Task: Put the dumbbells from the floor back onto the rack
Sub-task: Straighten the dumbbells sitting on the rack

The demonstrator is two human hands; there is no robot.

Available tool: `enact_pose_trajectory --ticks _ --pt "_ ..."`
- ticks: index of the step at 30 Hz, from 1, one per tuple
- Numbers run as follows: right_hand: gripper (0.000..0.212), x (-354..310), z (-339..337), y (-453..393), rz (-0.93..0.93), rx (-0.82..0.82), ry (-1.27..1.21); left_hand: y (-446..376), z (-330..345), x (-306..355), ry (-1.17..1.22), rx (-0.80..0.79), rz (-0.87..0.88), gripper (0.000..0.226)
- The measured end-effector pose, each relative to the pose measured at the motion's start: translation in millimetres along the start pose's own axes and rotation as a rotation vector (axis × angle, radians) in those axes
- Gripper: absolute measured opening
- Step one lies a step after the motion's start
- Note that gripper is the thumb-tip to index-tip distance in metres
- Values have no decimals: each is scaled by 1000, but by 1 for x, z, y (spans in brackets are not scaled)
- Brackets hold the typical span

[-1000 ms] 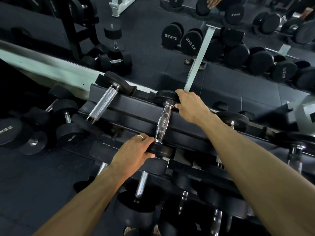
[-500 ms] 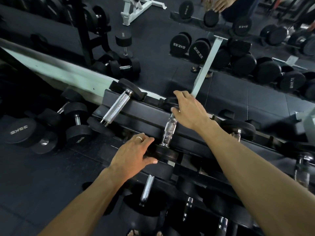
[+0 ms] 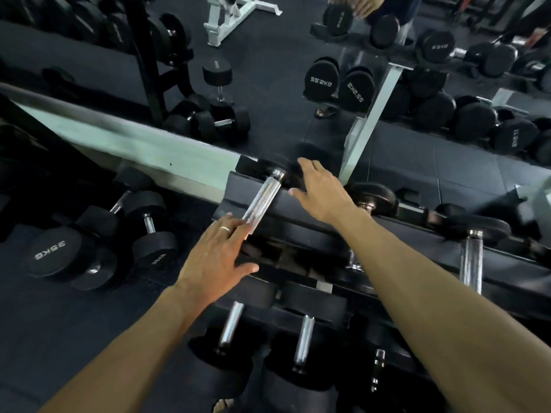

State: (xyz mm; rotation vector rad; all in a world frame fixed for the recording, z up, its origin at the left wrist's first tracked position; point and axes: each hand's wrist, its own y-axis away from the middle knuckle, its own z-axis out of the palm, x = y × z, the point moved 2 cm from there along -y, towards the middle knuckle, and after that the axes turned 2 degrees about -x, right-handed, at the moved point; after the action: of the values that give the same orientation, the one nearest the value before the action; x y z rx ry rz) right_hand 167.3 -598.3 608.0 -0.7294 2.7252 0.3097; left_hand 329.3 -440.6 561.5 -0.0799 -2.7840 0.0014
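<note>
Now reaching for the top-tier dumbbell [image 3: 262,201] on the rack [image 3: 313,210]: handle running diagonally, near-left to far-right. Left hand [image 3: 217,257] spread flat, fingertips touching the handle's near end, holding nothing. Right hand [image 3: 322,192] open just beside the far head, seemingly not gripping, though blurred. More dumbbells on the floor [image 3: 98,245], well left, nearer the left hand.

Dim, cool and low in contrast; glints on chrome handles [image 3: 261,201]; bent at edges; slightly motion-blurred.
</note>
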Motion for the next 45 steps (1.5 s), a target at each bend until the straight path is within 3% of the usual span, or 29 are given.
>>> enact_pose_trajectory --ticks 3,9,11,24,45 --pt "61 -11 6 -13 33 -8 -6 -6 0 -20 10 -46 -4 82" --pt "21 -15 10 -36 60 10 18 -16 2 -40 105 -57 -20 49" --pt "17 -16 8 -40 43 8 40 -18 2 -42 138 -43 -18 46" --pt "23 -25 6 -64 -67 3 225 -15 7 -30 227 -48 -75 39" --pt "23 -27 10 -65 -24 11 153 -15 7 -42 242 -108 -64 43"
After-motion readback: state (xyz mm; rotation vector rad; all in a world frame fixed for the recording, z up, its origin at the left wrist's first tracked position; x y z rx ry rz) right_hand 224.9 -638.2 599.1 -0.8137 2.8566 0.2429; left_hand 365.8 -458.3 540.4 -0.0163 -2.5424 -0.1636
